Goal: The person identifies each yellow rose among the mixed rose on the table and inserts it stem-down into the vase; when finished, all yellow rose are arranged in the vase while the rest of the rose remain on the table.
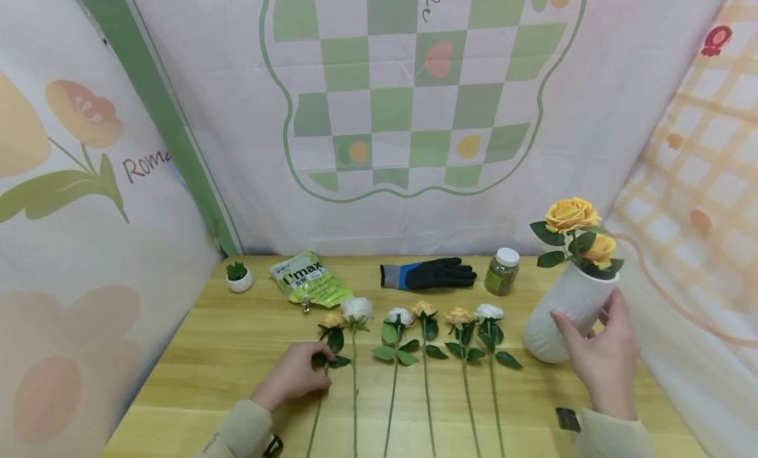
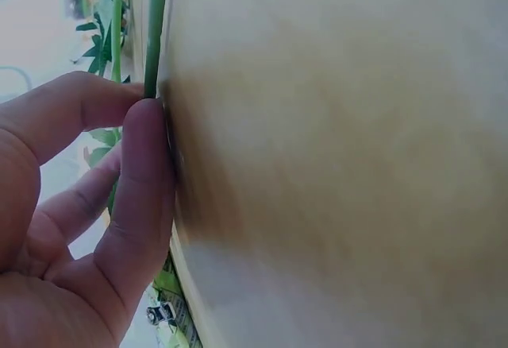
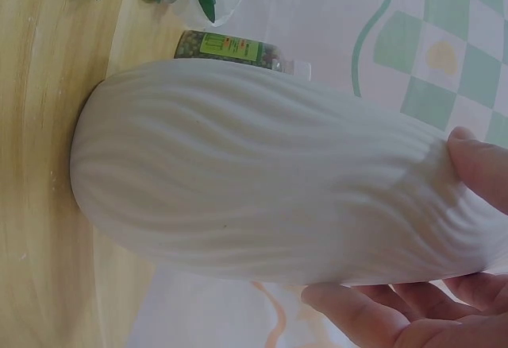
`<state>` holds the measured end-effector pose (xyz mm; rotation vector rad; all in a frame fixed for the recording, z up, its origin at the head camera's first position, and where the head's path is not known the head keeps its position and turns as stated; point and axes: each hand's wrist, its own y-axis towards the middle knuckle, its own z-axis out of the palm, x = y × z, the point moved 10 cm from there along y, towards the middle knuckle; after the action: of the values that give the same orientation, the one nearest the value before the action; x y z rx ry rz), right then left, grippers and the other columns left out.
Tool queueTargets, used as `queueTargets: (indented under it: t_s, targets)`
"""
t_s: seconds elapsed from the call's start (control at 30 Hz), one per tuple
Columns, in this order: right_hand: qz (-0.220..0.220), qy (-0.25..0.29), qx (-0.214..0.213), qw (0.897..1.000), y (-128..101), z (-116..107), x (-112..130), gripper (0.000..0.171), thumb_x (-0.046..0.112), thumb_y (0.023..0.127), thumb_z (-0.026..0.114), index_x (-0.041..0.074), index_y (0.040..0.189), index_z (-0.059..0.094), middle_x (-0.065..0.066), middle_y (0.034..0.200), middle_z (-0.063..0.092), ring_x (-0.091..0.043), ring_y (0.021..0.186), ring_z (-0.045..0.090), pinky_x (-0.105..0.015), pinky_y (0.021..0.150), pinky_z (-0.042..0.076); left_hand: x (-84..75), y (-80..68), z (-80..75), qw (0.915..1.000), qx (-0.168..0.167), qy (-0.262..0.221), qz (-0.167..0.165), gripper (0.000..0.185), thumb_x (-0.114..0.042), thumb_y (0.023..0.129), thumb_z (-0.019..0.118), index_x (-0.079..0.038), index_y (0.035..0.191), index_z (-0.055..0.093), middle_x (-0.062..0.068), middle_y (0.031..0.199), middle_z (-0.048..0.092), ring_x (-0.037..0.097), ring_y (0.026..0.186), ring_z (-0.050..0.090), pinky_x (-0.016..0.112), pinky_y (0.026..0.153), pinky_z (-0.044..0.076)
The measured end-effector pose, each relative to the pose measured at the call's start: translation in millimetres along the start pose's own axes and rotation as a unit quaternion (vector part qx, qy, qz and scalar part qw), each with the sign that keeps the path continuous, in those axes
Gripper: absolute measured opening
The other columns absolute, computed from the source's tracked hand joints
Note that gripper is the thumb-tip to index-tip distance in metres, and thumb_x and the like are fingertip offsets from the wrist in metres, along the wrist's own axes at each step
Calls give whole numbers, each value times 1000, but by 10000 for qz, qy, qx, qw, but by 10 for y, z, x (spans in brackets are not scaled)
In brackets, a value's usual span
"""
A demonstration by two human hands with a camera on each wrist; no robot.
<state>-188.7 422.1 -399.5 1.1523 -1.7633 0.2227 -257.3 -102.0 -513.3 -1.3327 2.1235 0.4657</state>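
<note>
With thumb and fingers my left hand pinches the green stem of the leftmost yellow rose, low over the wooden table. My right hand grips a white ribbed vase around its upper part. The vase leans, its mouth towards the right, and two yellow roses stand in it. In the right wrist view its base is at the tabletop. To the right of my left hand lie a white rose and several more white and yellow roses in a row, stems towards me.
Along the back of the table are a small potted succulent, a green packet, a black and blue glove and a lidded jar. A small metal clip lies by the packet. Printed cloth hangs behind and at both sides.
</note>
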Motion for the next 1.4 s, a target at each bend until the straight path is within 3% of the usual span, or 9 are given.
queueTargets:
  t_s: [0.23, 0.37, 0.5, 0.63, 0.77, 0.93, 1.17, 1.4]
  targets:
    - [13, -12, 15, 10000, -8, -2, 5, 92, 19, 93, 88, 15, 167, 34, -21, 162, 48, -52, 142, 51, -72, 101, 50, 30, -21, -24, 9997, -24, -188, -137, 49, -6, 66, 86, -15, 115, 83, 10, 122, 76, 27, 107, 67, 54, 95, 59]
    - [47, -12, 42, 10000, -7, 6, 1, 93, 19, 93, 88, 16, 168, 34, -21, 163, 47, -52, 143, 50, -72, 101, 50, 72, -39, -89, 9993, -209, -224, -233, 55, -4, 66, 85, -12, 121, 82, 13, 123, 75, 29, 110, 67, 55, 97, 59]
    - [103, 34, 58, 9999, -6, 15, -3, 93, 17, 93, 88, 16, 168, 33, -21, 164, 45, -52, 144, 49, -72, 102, 50, 139, -48, -156, 9970, -275, -586, -422, 58, -2, 70, 83, -9, 128, 79, 21, 131, 71, 24, 84, 71, 46, 76, 65]
    - [114, 67, 75, 9999, -1, 19, 1, 93, 17, 93, 87, 16, 168, 33, -21, 164, 45, -52, 145, 48, -73, 103, 49, 194, -61, -219, 9898, -351, -1199, -688, 61, 2, 74, 81, -11, 134, 77, 27, 139, 65, 17, 58, 64, 36, 51, 59]
    - [128, 88, 95, 9998, 3, 26, -9, 92, 17, 93, 87, 15, 168, 33, -20, 164, 45, -52, 145, 47, -73, 103, 49, 181, -57, -328, 9824, -601, -1580, -792, 61, 3, 78, 78, -14, 137, 76, 22, 141, 65, 17, 73, 71, 34, 60, 61]
    - [154, 54, 108, 9998, 6, 38, -28, 93, 18, 93, 87, 16, 168, 33, -20, 164, 45, -52, 146, 47, -73, 103, 49, 83, -14, -505, 9713, -1039, -2008, -743, 58, 1, 86, 79, -17, 141, 73, 18, 141, 66, 19, 81, 76, 35, 66, 64]
    - [32, -26, 92, 9999, 1, 15, 1, 92, 18, 92, 88, 14, 167, 34, -22, 163, 47, -54, 143, 50, -72, 101, 51, -189, 110, -837, 9593, -1921, -2025, -422, 56, -3, 89, 84, -21, 141, 74, 12, 134, 69, 18, 84, 76, 33, 64, 64]
    - [21, 129, 87, 9999, -11, 5, 6, 92, 19, 92, 88, 15, 167, 34, -22, 163, 47, -54, 143, 49, -74, 102, 49, -530, 278, -961, 9577, -2102, -1966, 64, 55, -6, 91, 86, -19, 143, 73, 11, 148, 62, 18, 87, 77, 31, 66, 65]
